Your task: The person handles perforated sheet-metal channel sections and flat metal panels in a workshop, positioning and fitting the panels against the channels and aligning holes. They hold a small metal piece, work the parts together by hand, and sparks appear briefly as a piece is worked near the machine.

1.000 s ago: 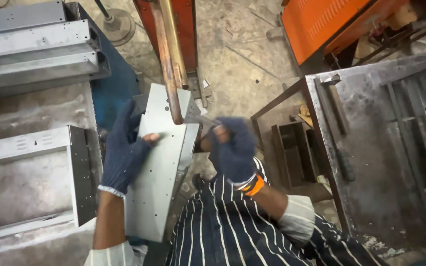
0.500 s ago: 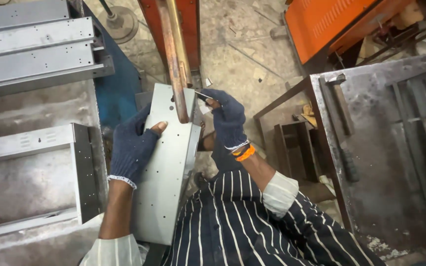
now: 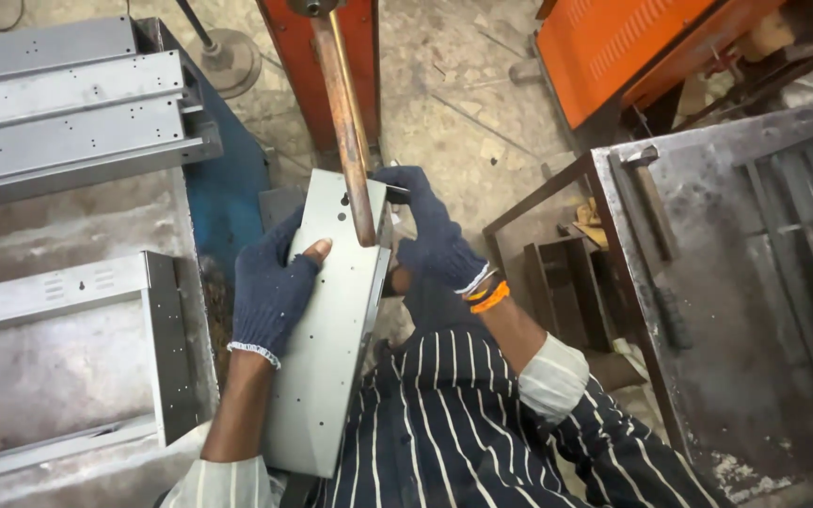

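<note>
A long grey sheet-metal panel (image 3: 331, 329) with small holes lies lengthwise in front of me. My left hand (image 3: 275, 287), in a dark blue knit glove with a bare fingertip showing, presses on the panel's left side. My right hand (image 3: 430, 235), gloved the same way with an orange band at the wrist, grips the panel's far right edge beside a small metal piece. A copper-coloured rod (image 3: 345, 122) comes down from an orange machine (image 3: 326, 56) and its tip meets the panel's upper part between my hands.
Stacked grey metal channels (image 3: 68, 103) rest on a blue stand at the left, above a bracket-shaped panel (image 3: 77, 292). A worn steel table (image 3: 736, 282) with bars stands at the right, an orange cabinet (image 3: 632, 47) behind it. Concrete floor lies beyond.
The panel has slid further under the rod. My right hand moved up along its far right edge, and my left hand stayed flat on the panel.
</note>
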